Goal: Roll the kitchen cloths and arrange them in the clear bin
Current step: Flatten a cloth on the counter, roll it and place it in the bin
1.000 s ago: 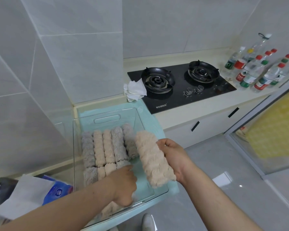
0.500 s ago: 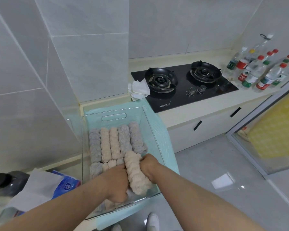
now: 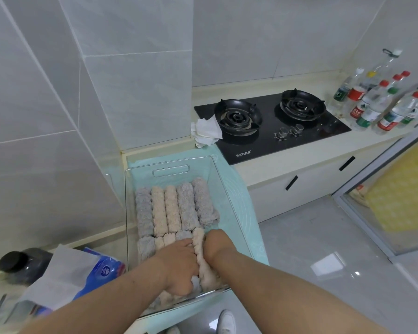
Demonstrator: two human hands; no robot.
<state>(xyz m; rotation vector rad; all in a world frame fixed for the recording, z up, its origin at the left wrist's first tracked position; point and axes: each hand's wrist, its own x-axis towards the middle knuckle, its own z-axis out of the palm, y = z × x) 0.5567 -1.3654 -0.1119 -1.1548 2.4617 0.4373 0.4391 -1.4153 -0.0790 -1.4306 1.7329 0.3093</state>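
- Head view: beige roll (image 3: 201, 257) lay 12-to-6 in the clear bin (image 3: 170, 170), wedged between the hands.
- From 3 o'clock the right hand (image 3: 216, 244) clasped it; left hand (image 3: 179, 266) at 9, grip unclear.

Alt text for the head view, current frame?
The left hand and right hand press a beige rolled cloth between them at the near end of a clear bin holding rows of grey and beige rolled cloths. A black gas hob and plastic bottles sit on the counter beyond.
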